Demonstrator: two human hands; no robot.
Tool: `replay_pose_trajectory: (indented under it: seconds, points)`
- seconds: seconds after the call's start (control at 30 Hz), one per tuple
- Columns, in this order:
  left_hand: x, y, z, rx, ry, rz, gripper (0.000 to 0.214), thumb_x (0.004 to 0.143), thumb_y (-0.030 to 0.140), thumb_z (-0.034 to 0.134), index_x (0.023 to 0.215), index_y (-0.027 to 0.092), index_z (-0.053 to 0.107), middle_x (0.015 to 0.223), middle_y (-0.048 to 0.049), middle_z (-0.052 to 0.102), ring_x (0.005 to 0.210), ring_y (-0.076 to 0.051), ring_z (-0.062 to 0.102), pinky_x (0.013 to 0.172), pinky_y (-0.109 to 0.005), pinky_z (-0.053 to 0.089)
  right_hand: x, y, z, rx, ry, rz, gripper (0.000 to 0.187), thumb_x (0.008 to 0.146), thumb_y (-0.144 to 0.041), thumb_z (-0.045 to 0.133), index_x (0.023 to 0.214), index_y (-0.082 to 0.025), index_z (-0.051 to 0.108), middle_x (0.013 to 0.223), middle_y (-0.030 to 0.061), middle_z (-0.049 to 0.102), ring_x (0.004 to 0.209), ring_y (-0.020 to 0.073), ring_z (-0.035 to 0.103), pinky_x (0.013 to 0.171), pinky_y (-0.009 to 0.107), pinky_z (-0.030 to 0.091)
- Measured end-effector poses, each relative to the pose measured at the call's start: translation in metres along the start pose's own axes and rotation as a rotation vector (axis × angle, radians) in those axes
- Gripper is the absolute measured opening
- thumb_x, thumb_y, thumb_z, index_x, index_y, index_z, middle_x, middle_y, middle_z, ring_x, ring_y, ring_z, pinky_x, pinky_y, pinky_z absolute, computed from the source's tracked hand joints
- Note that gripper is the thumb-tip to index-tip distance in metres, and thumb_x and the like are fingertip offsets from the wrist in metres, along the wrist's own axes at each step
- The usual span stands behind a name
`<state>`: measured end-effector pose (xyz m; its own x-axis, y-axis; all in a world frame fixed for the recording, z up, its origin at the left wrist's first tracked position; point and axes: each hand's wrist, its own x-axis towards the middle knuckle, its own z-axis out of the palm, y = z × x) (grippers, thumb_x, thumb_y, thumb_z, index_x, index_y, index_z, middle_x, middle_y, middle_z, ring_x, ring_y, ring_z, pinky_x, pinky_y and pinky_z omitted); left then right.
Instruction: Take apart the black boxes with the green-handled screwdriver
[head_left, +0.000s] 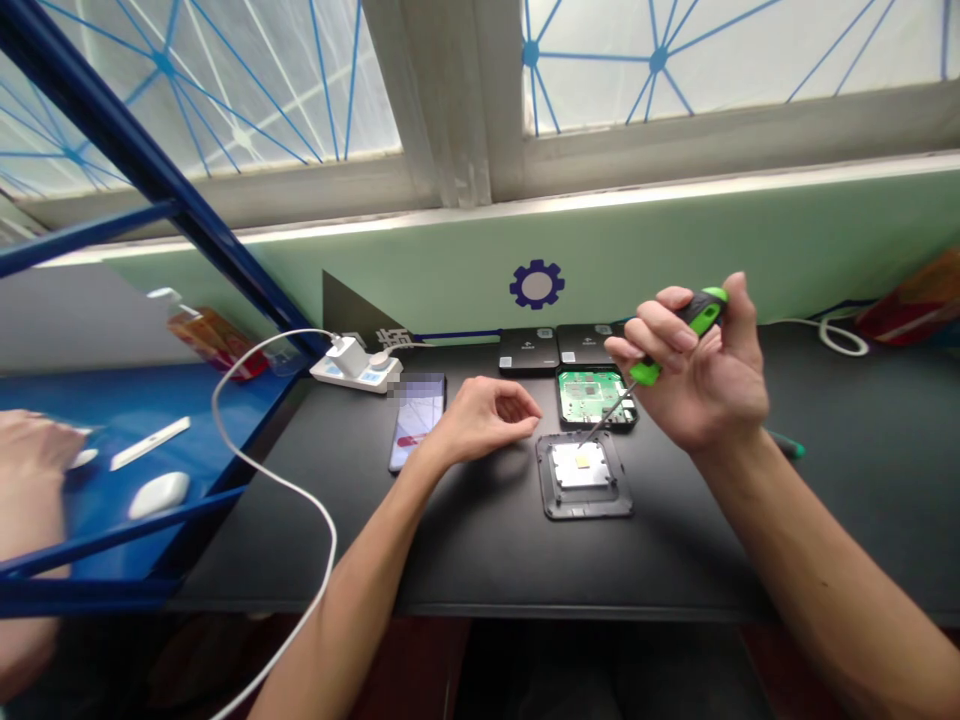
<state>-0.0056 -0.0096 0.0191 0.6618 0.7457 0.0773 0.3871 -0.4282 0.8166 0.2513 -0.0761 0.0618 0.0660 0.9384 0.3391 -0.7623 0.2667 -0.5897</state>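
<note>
My right hand (690,370) is wrapped round the green and black handle of a screwdriver (705,315). The screwdriver's thin shaft slants down to the left, its tip at the silver plate (581,466) on the square black cover (551,500). A small yellow pad (583,462) sits on that plate. My left hand (491,415) hovers left of the cover, thumb and fingertips brought together in a pinch; anything between them is too small to make out. Behind the cover lies an open black case with a green circuit board (592,393).
Black boxes (527,350) stand against the wall. A phone (418,420) and a power strip (360,375) with a white cable (330,530) are at left. Another tool (787,445) lies behind my right wrist. Beyond the blue frame (202,240), another person's hand (34,450) rests.
</note>
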Motion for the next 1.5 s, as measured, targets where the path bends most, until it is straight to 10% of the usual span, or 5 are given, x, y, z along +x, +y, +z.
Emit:
replay_pose_trajectory:
  seconds: [0.27, 0.73, 1.5]
  points:
    - [0.002, -0.01, -0.013, 0.311, 0.455, -0.021, 0.015, 0.086, 0.017, 0.076, 0.094, 0.016, 0.089, 0.084, -0.0042, 0.085, 0.077, -0.018, 0.079, 0.078, -0.027, 0.063, 0.001, -0.003, -0.012, 0.083, 0.076, 0.02, 0.035, 0.108, -0.051, 0.077, 0.085, -0.027, 0.067, 0.063, -0.0072, 0.044, 0.051, 0.0136, 0.028, 0.061, 0.035, 0.047]
    - [0.006, -0.029, -0.016, 0.444, 0.222, -0.132, 0.022, 0.091, 0.006, 0.078, 0.1, 0.019, 0.093, 0.094, -0.0078, 0.088, 0.081, -0.021, 0.08, 0.081, -0.03, 0.061, 0.0, 0.001, -0.01, 0.007, 0.082, 0.045, 0.042, 0.105, -0.06, 0.078, 0.082, -0.026, 0.066, 0.062, -0.0069, 0.042, 0.05, 0.0133, 0.033, 0.06, 0.033, 0.049]
    - [0.006, -0.029, -0.015, 0.462, 0.213, -0.186, 0.012, 0.092, 0.01, 0.082, 0.094, 0.019, 0.09, 0.087, -0.0069, 0.086, 0.076, -0.021, 0.076, 0.075, -0.029, 0.056, 0.0, 0.003, -0.012, 0.043, 0.046, 0.063, 0.038, 0.104, -0.052, 0.081, 0.083, -0.026, 0.062, 0.062, -0.0076, 0.043, 0.05, 0.0126, 0.034, 0.06, 0.033, 0.048]
